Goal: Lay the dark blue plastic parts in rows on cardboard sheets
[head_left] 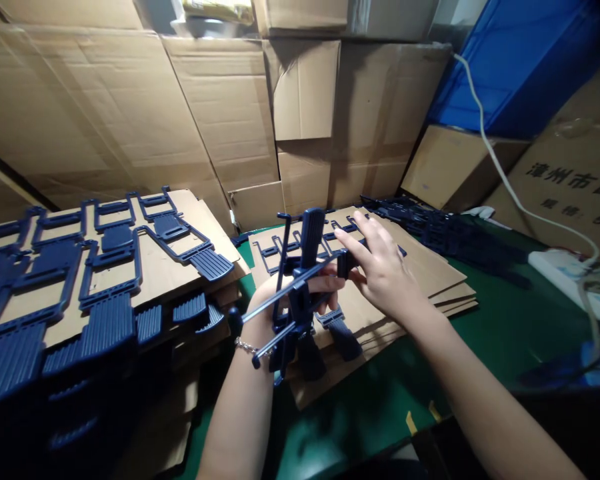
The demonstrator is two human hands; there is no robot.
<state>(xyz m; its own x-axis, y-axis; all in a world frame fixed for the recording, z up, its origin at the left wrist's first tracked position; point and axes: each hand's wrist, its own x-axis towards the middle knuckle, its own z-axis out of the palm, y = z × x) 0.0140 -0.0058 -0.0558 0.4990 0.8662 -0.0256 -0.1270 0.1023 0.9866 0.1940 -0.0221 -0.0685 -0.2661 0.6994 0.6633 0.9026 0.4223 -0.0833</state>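
Note:
A dark blue plastic frame assembly (303,293), with a ribbed pad at its top and thin rods pointing left, stands upright in my left hand (325,283). The fingers of that hand wrap round it from behind, and a chain bracelet is on the wrist. My right hand (387,270) is at the right side of the assembly, fingers spread, its thumb side next to a small dark block (347,263). Whether it touches the block is hard to tell. Beneath both hands, more blue frames lie on stacked cardboard sheets (430,273).
At left, a taller cardboard stack (195,207) carries several blue frames with ribbed pads (107,327). Dark frames (430,223) are heaped at the back right of the green table (500,320). A white power strip (570,277) with a cable lies right. Cardboard boxes (220,100) wall the back.

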